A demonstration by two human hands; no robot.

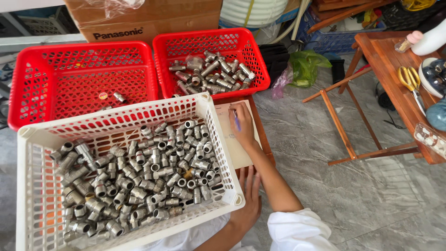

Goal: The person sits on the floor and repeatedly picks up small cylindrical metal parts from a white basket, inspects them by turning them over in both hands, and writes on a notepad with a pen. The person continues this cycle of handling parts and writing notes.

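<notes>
right hand [243, 128]: gripping a slim blue pen [236, 120], tip resting on the beige paper sheet [237, 151] lying on a brown wooden board [263, 135]
left hand [248, 200]: lying flat, fingers released, pressing the sheet's near edge
white plastic lattice basket [32, 186]: sitting just left of the sheet, holding grey metal pipe fittings [139, 181]
two red plastic baskets [42, 88]: sitting behind it

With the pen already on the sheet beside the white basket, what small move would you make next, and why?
Probably bring the pen tip down a line on the paper sheet. The right hand grips the pen over the sheet, while the left hand lies flat by its near edge beside the white basket of metal fittings, so the sheet looks steadied.
</notes>
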